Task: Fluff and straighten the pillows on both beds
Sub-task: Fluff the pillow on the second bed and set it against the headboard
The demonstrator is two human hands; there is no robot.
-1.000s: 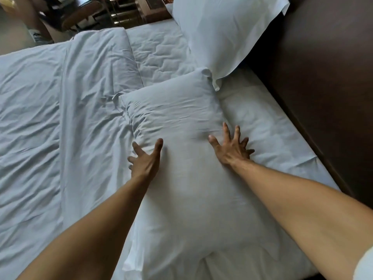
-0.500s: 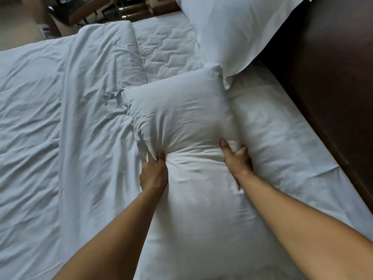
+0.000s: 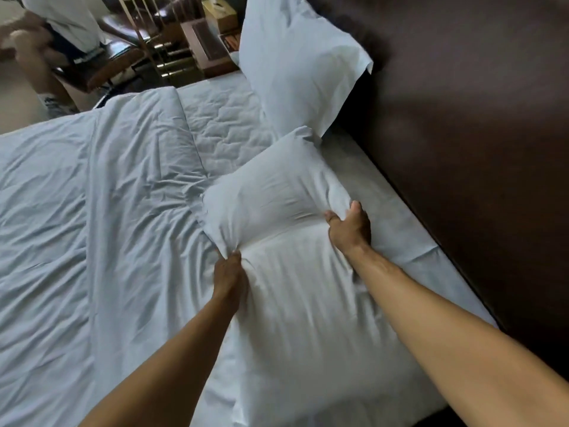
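Now pillow (image 3: 277,192) pinched between both hands (image 3: 292,254).

open room is offered by the rumpled duvet (image 3: 92,226) across the left of the frame. the right is walled off by the dark headboard (image 3: 462,134), and the upper centre is blocked by a propped pillow (image 3: 295,66).
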